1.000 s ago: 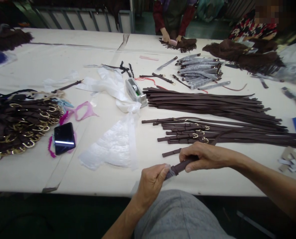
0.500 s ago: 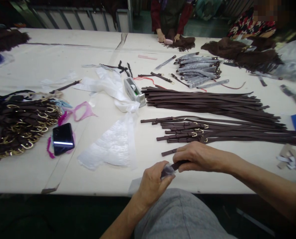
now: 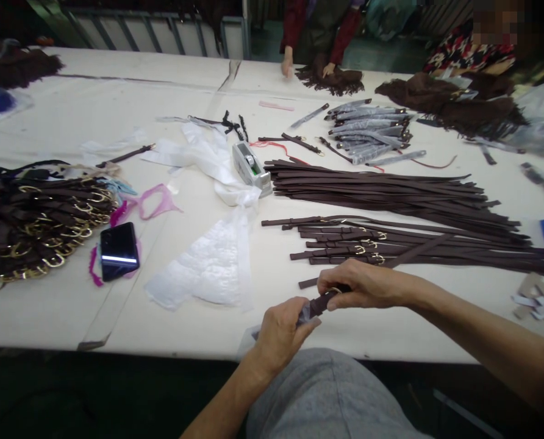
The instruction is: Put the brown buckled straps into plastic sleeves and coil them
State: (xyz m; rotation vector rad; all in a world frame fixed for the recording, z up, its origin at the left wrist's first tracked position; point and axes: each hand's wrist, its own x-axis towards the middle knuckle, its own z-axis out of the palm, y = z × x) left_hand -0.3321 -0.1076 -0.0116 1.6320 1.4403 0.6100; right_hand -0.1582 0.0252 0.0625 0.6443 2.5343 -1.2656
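Note:
My left hand (image 3: 279, 335) is closed around a clear plastic sleeve (image 3: 305, 313) near the table's front edge. A dark brown belt (image 3: 320, 303) runs into the sleeve's mouth, and a dark tip shows at the sleeve's other end, left of my fingers. My right hand (image 3: 361, 285) pinches this belt by its gold buckle, which my fingers partly cover. Just beyond lie several brown belts with gold buckles (image 3: 340, 247), side by side. Behind them is a thick bundle of plain brown straps (image 3: 382, 189).
Plastic-wrapped straps (image 3: 368, 131) are piled further back. A tape dispenser (image 3: 251, 167) stands beside crumpled white sheeting (image 3: 203, 262). To the left lie a phone (image 3: 119, 251) and a heap of buckled straps (image 3: 38, 219). Across the table, a co-worker's hands (image 3: 329, 69) are at brown fringed fabric (image 3: 345, 80).
The belt has gone further left into the sleeve; its tip now shows beyond my left hand, and the buckle has come up to my right fingers. One co-worker's hand has moved off the fabric.

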